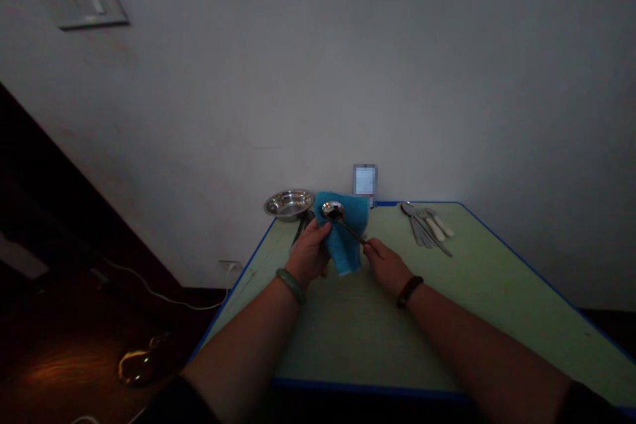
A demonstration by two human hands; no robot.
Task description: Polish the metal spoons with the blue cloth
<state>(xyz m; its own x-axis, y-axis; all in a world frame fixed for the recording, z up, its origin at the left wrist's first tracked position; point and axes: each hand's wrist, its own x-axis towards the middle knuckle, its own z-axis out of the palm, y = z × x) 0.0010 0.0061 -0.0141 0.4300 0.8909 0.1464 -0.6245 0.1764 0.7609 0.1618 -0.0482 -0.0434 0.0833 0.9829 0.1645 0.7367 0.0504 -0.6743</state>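
My left hand (311, 253) is closed on a blue cloth (345, 238), holding it up over the far middle of the green table (348, 324). A shiny metal spoon (334, 212) lies with its bowl against the cloth, near my left thumb. My right hand (385, 265) pinches the end of the spoon's handle, just right of the cloth. A green bangle sits on my left wrist and a dark bracelet on my right.
A steel bowl (289, 203) stands at the table's far left corner. Several spoons (428, 226), some white-handled, lie at the far right. A small blurred card (365, 181) leans on the white wall. Cables cross the dark floor at left.
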